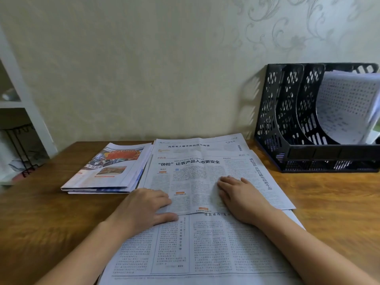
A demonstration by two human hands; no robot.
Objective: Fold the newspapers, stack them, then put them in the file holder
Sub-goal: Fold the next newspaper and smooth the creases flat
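A folded newspaper (191, 177) with a bold black headline lies on top of other spread sheets in the middle of the wooden table. My left hand (144, 206) rests flat on its near left corner, fingers straight. My right hand (240, 194) presses flat on its right half. A larger open newspaper sheet (197, 249) lies under it, reaching the near edge. A stack of folded newspapers (107, 169) with a colourful front page sits to the left. The black mesh file holder (287, 120) stands at the back right, with curled papers (347, 103) in its right slot.
The wooden table (329, 202) meets a pale patterned wall behind. A white shelf unit (26, 95) stands at the far left with a dark wire rack (20, 149) below it. Bare wood shows at the right of the newspapers and at the near left.
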